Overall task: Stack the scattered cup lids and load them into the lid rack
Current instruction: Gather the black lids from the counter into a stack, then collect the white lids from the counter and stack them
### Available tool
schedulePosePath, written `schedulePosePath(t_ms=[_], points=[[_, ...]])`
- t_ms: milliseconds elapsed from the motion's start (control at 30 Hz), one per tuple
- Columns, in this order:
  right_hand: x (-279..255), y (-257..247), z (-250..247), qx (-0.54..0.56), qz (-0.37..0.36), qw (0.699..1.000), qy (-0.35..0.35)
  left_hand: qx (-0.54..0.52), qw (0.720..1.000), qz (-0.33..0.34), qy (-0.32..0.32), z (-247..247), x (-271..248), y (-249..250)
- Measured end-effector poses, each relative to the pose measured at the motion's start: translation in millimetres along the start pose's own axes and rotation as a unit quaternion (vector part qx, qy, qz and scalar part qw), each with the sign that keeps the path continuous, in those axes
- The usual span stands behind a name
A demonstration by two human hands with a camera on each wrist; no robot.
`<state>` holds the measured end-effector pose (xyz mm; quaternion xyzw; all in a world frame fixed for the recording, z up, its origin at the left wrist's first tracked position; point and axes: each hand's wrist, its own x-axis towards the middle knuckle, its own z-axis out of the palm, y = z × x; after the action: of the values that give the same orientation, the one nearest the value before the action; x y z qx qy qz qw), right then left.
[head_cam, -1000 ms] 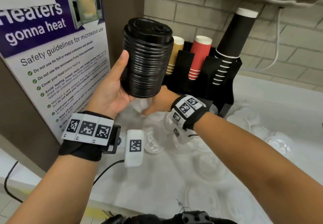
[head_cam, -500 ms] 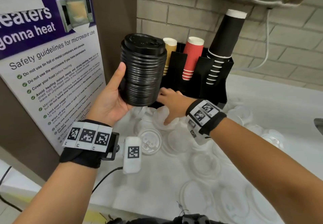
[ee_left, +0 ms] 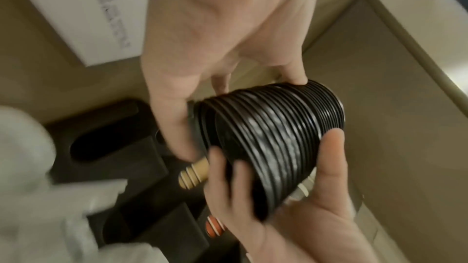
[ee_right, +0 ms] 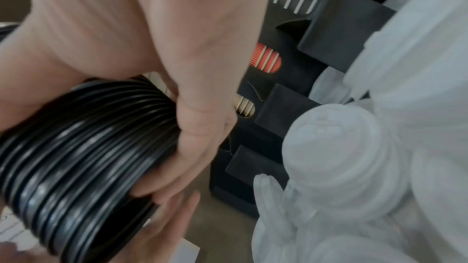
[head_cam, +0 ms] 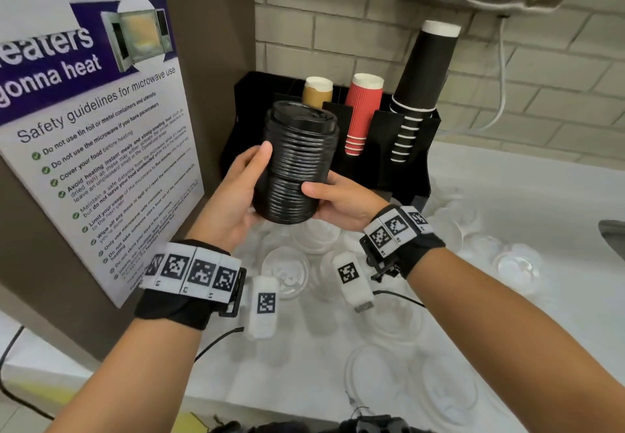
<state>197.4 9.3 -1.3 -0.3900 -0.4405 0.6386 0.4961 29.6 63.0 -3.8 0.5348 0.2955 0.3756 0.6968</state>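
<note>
A tall stack of black cup lids (head_cam: 297, 162) is held upright in both hands, just in front of the left end of the black rack (head_cam: 411, 165). My left hand (head_cam: 243, 189) grips its left side, thumb up along the ribs. My right hand (head_cam: 338, 202) grips the lower right side, thumb across the front. The left wrist view shows the stack (ee_left: 273, 147) between the left hand (ee_left: 215, 47) and the right hand (ee_left: 291, 217). In the right wrist view the right hand (ee_right: 197, 127) curls round the stack (ee_right: 83, 157).
The rack holds tan cups (head_cam: 317, 92), red cups (head_cam: 362, 111) and black cups (head_cam: 422, 80). Several clear lids (head_cam: 285, 272) lie scattered on the white counter (head_cam: 507, 195), more at the right (head_cam: 514, 267). A microwave poster (head_cam: 84, 128) stands at the left.
The black stack has come down from high up to in front of the rack. My right hand left the clear lids on the counter and took hold of the stack's lower part.
</note>
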Motion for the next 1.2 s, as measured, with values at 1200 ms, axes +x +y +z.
schedulePosePath(t_ms=[1200], points=[[26, 93, 69, -0.357, 0.207, 0.911, -0.004, 0.739, 0.667, -0.078, 0.043, -21, -50, 44]])
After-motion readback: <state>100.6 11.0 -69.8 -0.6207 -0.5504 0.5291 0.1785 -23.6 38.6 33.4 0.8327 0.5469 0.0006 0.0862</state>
